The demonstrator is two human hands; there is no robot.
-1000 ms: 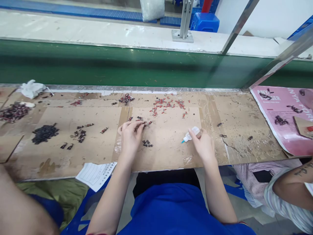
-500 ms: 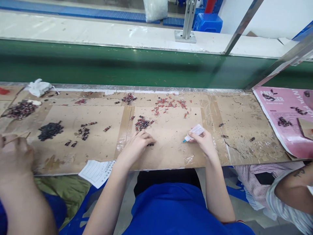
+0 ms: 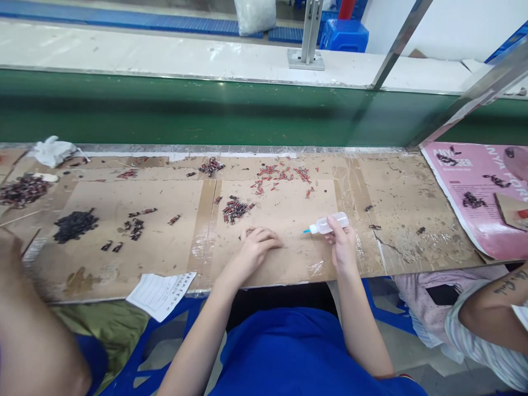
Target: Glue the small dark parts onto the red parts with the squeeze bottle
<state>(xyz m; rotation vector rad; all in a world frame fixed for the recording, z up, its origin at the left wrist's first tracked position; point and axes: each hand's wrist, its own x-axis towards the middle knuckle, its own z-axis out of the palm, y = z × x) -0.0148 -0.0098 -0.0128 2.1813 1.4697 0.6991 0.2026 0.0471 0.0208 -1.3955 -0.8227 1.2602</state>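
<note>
My right hand is closed around a small clear squeeze bottle, held nearly level. Its thin blue nozzle tip points left, above the cardboard. My left hand rests palm down on the cardboard sheet, fingers stretched to the right and thumb out of sight. A bit of something dark shows at its left edge; anything beneath the palm is hidden. Just beyond that hand lies a pile of small black-and-red parts. Farther back, red parts are scattered loosely.
Left of me are a black pile, a dark red pile, a white glove-like cloth and a paper slip. A co-worker's arm reaches in. At right lies a pink sheet; a metal post slants there.
My left hand has slid right across the cardboard, covering where a small dark part lay. My right hand has turned the bottle nearly level. The view has shifted slightly.
</note>
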